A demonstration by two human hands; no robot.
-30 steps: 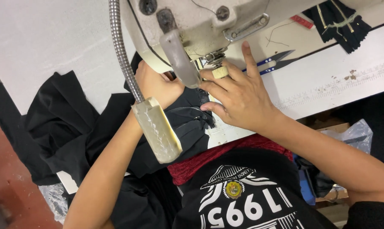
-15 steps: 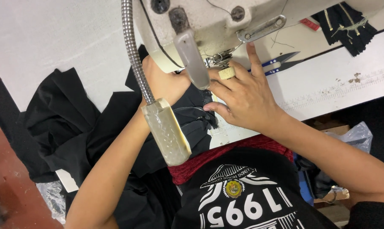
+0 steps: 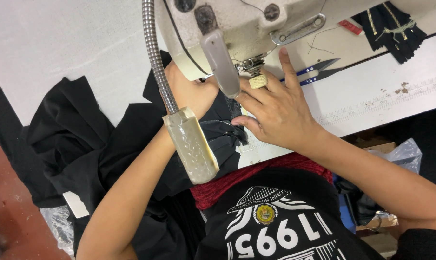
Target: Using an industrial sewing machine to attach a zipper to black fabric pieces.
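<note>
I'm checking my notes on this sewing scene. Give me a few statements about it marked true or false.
1. Both hands rest on black fabric under the sewing machine. True.
2. The right hand holds the blue-handled snips. False: the snips lie untouched on the table.
3. The gooseneck lamp hangs over the left forearm. True.
4. The left hand lies flat on bare table. False: it is on the fabric beside the machine head.
</note>
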